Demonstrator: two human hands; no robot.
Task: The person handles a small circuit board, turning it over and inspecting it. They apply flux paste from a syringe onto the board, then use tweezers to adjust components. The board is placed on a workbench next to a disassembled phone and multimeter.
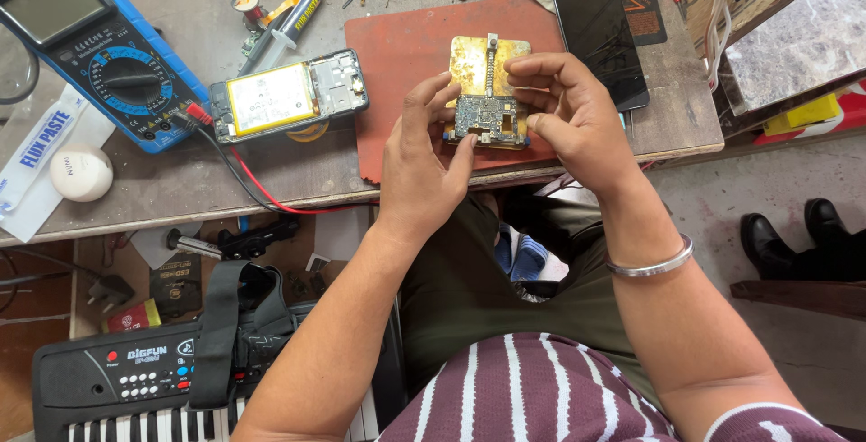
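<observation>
My left hand (419,167) is half open, with the fingers bent. Its thumb and fingertips touch the left side of the circuit board (485,115) and of the metal holder plate (487,72) under it. My right hand (564,117) is curled, and its fingers press from above and from the right on the same board, so both hands grasp it together. I hold the board and the plate just above the near edge of the worktop (198,180), over the front part of the red mat (406,54).

The board is small and grey-green, full of tiny parts, with a rectangular cut-out at its right side. The plate behind it is yellowish, shiny and stained, and a thin metal strip goes up its middle.

To the left on the worktop lies an open phone body (289,95) with a yellow battery, and beside it a blue multimeter (99,45) with red and black leads. A dark phone screen (600,32) lies near the right edge of the mat. On my right wrist is a silver bangle (651,264).
</observation>
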